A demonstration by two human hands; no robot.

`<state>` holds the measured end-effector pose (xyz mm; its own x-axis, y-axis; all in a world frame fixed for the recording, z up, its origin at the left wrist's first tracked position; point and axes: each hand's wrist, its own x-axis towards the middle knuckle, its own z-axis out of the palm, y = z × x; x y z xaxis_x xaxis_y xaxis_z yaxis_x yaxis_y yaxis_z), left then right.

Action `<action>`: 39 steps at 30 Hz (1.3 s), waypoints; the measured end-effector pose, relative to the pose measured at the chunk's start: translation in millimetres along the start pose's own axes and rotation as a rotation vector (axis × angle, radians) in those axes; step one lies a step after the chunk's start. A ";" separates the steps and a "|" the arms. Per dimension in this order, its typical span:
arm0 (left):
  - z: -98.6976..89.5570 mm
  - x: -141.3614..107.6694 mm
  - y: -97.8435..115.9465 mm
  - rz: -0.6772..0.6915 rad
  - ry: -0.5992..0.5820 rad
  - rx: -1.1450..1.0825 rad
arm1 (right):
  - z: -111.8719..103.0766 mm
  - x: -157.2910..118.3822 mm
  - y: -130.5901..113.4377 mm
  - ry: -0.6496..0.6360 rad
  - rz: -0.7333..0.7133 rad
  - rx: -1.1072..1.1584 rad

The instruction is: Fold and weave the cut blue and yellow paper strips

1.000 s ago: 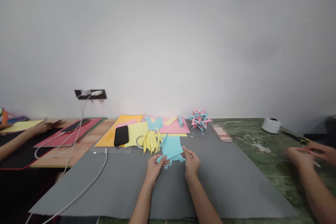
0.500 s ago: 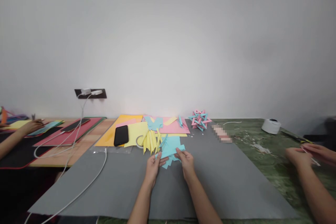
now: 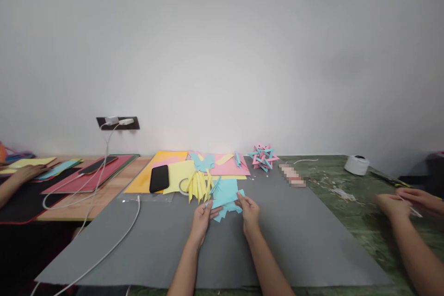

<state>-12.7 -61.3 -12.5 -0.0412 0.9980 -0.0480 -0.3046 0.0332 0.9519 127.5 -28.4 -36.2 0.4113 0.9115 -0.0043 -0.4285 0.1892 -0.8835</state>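
Observation:
A strip of light blue paper (image 3: 227, 200) is held at its two ends between my hands, slightly slanted with the right end higher. My left hand (image 3: 201, 221) pinches the left end between thumb and fingers. At the other end, my right hand (image 3: 250, 213) is closed on the strip. Just beyond and beneath it lie a light blue sheet (image 3: 229, 186) and several blue paper scraps (image 3: 220, 216). A bunch of folded yellow paper pieces (image 3: 197, 187) rests close by on the grey mat (image 3: 277, 240).
Farther back lie a black phone (image 3: 159, 178), an orange sheet (image 3: 138, 185), a pink sheet (image 3: 229, 167) and a pink-and-blue paper star ball (image 3: 263, 157). A white cable (image 3: 114, 246) crosses the mat's left. Another person's hands (image 3: 395, 206) work at right; another person's hand (image 3: 29, 173) is at left.
My right hand has shifted slightly right and up along with its end of the strip. At the far left, the other person's hand has moved left and down onto the papers.

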 end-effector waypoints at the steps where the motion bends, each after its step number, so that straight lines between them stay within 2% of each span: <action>1: -0.2 0.3 -0.5 0.002 0.003 -0.004 | 0.5 -0.6 0.3 0.007 -0.001 -0.001; 8: -2.3 1.2 -1.9 0.005 0.007 -0.014 | 2.9 -3.7 -0.9 -0.002 -0.018 -0.004; 15: -3.8 3.2 -5.8 0.012 -0.012 -0.018 | 5.2 -7.8 -0.2 0.063 -0.011 0.043; 17: -4.4 3.5 -6.0 0.018 0.011 -0.018 | 6.6 -10.3 -0.5 0.000 0.021 0.066; 20: -5.0 3.7 -5.2 0.019 0.038 -0.025 | 9.3 -14.0 -1.2 -0.198 0.069 0.015; 22: -5.0 3.6 -4.4 0.015 0.041 -0.025 | 10.7 -15.5 -1.6 -0.255 0.074 -0.042; 27: -3.1 2.2 -3.2 0.008 0.033 -0.020 | 11.3 -16.7 -3.1 -0.219 0.036 -0.088; 34: -1.6 1.8 -6.6 0.071 0.096 0.040 | 11.7 -16.9 -2.6 -0.269 0.014 -0.095; 39: 0.1 2.2 -7.1 0.065 0.124 0.062 | 8.4 -12.1 0.7 -0.167 -0.031 -0.103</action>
<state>-10.6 -59.3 -19.3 -0.1771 0.9840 -0.0194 -0.2382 -0.0237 0.9709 115.4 -36.2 -32.8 0.2801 0.9554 0.0934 -0.3298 0.1871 -0.9253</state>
